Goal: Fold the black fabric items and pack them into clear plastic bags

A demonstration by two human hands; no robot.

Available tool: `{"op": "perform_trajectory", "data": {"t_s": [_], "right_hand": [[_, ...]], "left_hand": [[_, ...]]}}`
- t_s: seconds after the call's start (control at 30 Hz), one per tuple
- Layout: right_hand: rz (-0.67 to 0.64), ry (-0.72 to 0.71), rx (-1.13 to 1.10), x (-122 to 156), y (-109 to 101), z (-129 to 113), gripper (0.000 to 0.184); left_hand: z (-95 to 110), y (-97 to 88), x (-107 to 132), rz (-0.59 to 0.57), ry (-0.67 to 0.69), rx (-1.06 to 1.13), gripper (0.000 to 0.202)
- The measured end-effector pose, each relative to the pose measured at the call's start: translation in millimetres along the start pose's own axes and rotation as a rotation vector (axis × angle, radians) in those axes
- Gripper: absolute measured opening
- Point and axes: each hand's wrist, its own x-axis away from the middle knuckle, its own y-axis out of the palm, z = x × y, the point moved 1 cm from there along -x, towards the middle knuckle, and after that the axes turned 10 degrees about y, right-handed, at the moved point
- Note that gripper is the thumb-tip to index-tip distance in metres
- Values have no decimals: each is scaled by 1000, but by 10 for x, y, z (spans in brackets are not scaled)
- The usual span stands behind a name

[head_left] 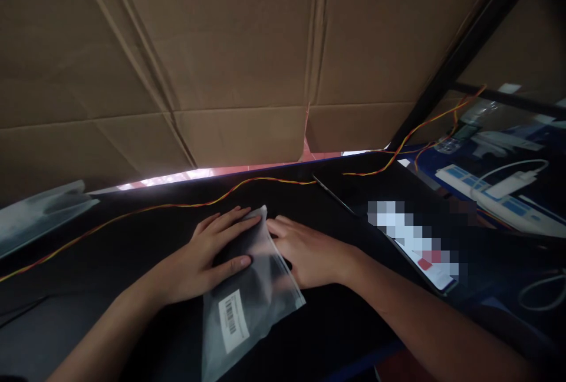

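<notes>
The bench [154, 226] is backed by cardboard [239, 46]. At six o'clock, a bag [260, 308] is touched by the spread left hand [212, 252]; the right hand's grip [307, 255] is unclear. Pressed unevenly, the bag might be creased.

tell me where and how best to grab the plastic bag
Probably pinch the bag at its near end, below the barcode label, coming from the near side: it looks thin and limp, and the left hand lies on its far part.

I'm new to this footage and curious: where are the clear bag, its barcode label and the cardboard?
Clear bag [265, 306]: head view, near the middle of its visible surface.
Barcode label [233, 321]: head view, its middle.
Cardboard [239, 46]: head view, the upper middle section.
</notes>
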Motion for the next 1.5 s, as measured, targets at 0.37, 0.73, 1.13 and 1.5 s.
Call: {"op": "perform_trajectory", "data": {"t_s": [0.37,0.73,1.13,1.5], "right_hand": [[-161,-85,-529,3,-158,58,16],[94,-67,-418,-57,177,-101,13],[3,200,-496,-35,-3,101,18],[108,79,-178,-32,219,-120,22]], "left_hand": [[-172,-92,97,1,-16,60,72],[-132,-92,34,31,27,112,76],[-218,-58,7,158,-14,56,57],[-193,-65,-5,226,61,69,45]]}}
